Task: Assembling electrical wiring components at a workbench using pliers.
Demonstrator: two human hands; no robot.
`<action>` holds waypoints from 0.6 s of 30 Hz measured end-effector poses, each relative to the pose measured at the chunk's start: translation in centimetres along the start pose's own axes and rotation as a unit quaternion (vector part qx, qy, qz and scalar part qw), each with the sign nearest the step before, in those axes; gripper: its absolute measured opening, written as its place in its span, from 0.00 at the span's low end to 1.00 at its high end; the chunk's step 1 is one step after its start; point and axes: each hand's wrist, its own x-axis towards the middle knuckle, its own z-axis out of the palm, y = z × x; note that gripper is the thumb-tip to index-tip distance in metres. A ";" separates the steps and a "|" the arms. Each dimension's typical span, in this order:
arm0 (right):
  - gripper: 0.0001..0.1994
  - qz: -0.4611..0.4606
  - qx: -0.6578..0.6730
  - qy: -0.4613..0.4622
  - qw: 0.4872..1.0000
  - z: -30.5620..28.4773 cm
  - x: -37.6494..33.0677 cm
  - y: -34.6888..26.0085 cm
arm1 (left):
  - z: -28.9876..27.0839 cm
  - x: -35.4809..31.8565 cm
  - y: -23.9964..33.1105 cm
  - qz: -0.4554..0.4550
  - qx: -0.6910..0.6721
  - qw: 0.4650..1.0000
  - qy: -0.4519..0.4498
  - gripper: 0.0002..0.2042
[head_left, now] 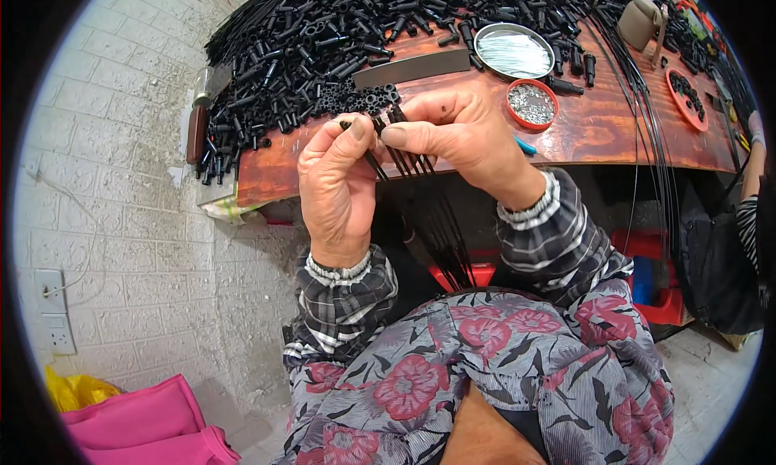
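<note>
Over the table's near edge, both my hands are closed at the upper ends of a bundle of thin black rods (443,235), which look like umbrella ribs. The rods hang down between my forearms toward my lap. My left hand (339,194) pinches a small dark piece at the rod ends between thumb and fingertips. My right hand (477,146) grips several rods, its thumb laid across them. The fingers partly hide where the rods meet the small piece. Just beyond my fingertips lies a group of short black ring-shaped parts (364,100).
Black plastic tubes (323,49) heap over the red-brown table (598,130). A flat metal strip (412,68), a round tray (517,78) of pale wires and a red tub (532,129) of metal bits lie beyond my hands. At right are long rods (647,101) and another person's arm (754,174).
</note>
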 end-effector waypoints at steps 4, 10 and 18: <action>0.06 -0.071 -0.099 0.055 0.991 1.3 0.1 -0.3 | -0.3 -0.1 -0.1 0.024 0.004 1.000 0.010 0.03; 0.06 0.046 -0.012 0.019 0.999 0.6 -0.1 -1.9 | 0.0 0.2 -0.4 0.043 0.016 0.999 0.006 0.03; 0.06 0.004 -0.058 0.053 0.997 1.0 -1.1 -1.4 | 1.5 0.1 -1.6 0.095 0.057 0.993 0.043 0.01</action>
